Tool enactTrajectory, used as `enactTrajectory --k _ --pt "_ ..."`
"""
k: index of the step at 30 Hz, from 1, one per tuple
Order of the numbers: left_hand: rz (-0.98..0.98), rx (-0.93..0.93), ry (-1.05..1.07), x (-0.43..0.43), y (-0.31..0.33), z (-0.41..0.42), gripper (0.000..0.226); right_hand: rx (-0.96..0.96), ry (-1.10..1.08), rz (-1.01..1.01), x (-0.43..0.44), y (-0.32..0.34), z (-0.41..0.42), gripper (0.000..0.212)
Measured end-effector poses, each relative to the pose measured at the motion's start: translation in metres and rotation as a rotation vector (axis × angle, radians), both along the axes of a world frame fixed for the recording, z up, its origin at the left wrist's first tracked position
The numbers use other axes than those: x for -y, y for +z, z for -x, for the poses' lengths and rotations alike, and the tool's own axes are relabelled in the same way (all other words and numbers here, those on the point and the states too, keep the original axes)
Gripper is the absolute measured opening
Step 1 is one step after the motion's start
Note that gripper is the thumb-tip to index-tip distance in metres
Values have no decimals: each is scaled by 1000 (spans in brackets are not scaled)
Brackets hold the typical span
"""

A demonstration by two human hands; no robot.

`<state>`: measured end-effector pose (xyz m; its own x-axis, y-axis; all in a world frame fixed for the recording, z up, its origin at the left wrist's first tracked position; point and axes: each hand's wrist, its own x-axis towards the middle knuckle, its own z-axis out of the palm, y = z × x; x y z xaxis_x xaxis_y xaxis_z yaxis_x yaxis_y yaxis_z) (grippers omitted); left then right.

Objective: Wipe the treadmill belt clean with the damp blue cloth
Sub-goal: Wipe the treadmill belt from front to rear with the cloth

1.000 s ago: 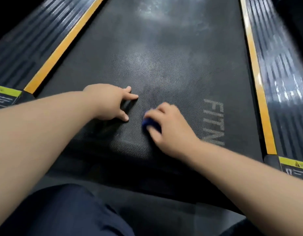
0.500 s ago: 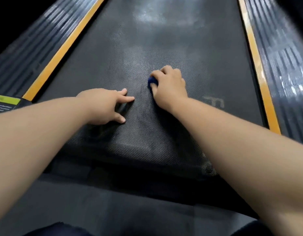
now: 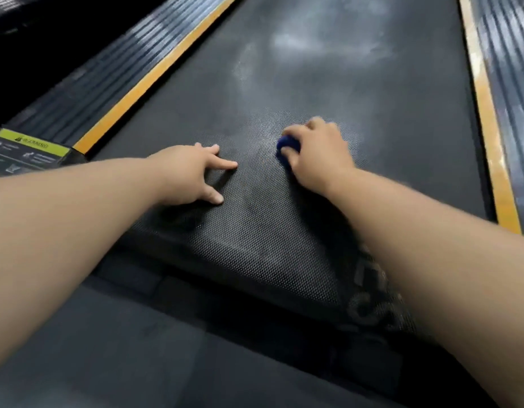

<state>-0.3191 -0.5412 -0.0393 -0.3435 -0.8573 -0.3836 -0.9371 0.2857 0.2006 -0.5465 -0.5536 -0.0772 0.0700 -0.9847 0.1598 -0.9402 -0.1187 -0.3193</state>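
**Cloth bunched under the right hand on the belt**

The right hand point(image 3: 316, 154) lies on the treadmill belt point(image 3: 284, 231), a little right of its middle, with its fingers point(image 3: 315, 125) curled over the blue cloth point(image 3: 288, 146). The cloth is balled up small. Only a rounded blue lump shows at the thumb side of the hand, pressed against the belt; the rest is hidden under the palm.

The left hand point(image 3: 190, 175) rests on the belt just to the left, apart from the cloth. It holds nothing: its fingers are released and spread, and the forefinger and thumb tips touch the dotted surface.

Pale, cloudy smears point(image 3: 313, 45) mark the belt farther up, beyond both hands. Grey printed letters point(image 3: 369, 278) show near the belt's close end, partly covered by the right forearm.

An orange strip point(image 3: 154, 72) runs along the belt's left edge, with another point(image 3: 487, 128) along the right. Outside each strip is a ribbed dark side rail point(image 3: 107, 78). A yellow-green warning label point(image 3: 28, 151) sits at the near end of the left rail.
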Motion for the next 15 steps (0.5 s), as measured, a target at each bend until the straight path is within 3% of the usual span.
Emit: enactTrajectory --k 3,9,12,15 --pt "11 -47 106 -4 1 -1 72 6 -40 -34 -12 -3 -14 28" --pt "-55 24 93 -2 10 6 74 99 231 117 -124 -8 -58 21" --pt "-51 54 59 -2 8 6 73 41 286 72 -90 -8 -42 28" --pt "-57 48 56 3 7 5 73 -60 47 -18 -10 -4 -20 32"
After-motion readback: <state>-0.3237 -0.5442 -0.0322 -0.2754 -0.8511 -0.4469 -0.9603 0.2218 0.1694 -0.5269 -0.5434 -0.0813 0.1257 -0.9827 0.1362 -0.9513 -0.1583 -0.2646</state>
